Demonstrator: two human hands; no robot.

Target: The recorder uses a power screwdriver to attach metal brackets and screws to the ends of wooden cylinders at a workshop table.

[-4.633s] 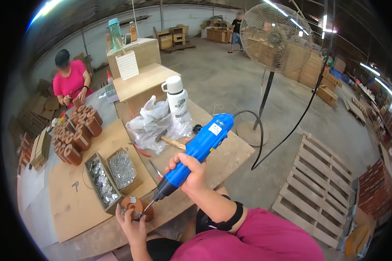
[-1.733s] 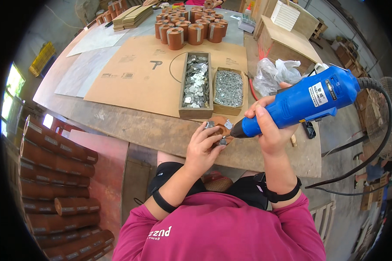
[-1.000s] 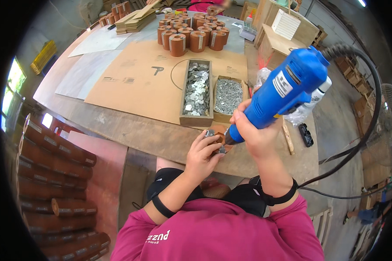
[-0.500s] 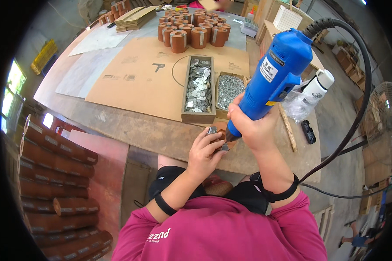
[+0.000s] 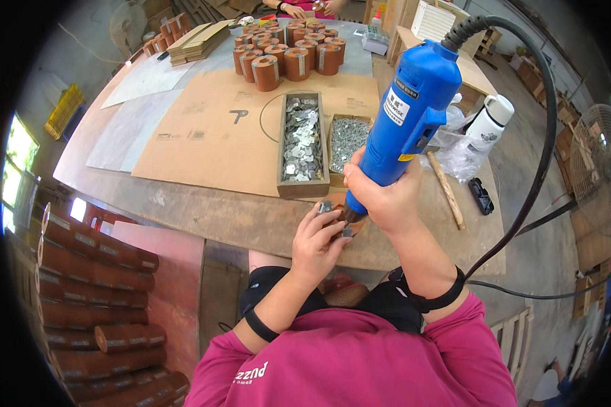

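Blue driver fills right hand, bare table edge leftward.

The person wears a magenta short-sleeved shirt, having white lettering at its nine o'clock; black forearm bands at ten and two; black legwear toward eleven.

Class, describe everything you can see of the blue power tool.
The blue power tool is thick and plastic-looking, with a white label, a lever, a yellow sticker and a tapered dark nose. A black cable leaves its upper end. The right hand grips its lower half, holding it tilted nose-down over a brown piece. Its tip is unclear.
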